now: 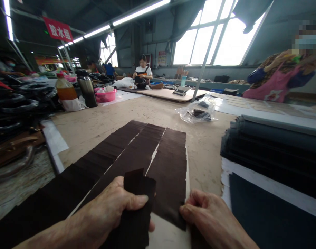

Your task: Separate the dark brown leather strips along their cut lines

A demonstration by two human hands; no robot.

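My left hand (121, 204) grips a small stack of dark brown leather pieces (137, 214), thumb on top and fingers underneath. Beside it, my right hand (207, 211) pinches the near right corner of a dark brown leather piece (169, 204) at the near end of the right-hand row. Three long rows of overlapping dark leather strips (137, 148) stretch away across the table, with narrow pale gaps between them. The lower end of the held stack runs out of view at the bottom.
Piled dark sheets (271, 148) lie at right, above a dark blue sheet (271, 211). A clear plastic bag (199, 112), pink basin (106, 95), steel thermos (87, 90) and bottle (66, 91) stand farther back. Co-workers sit or stand beyond; one wears a pink apron (274, 83).
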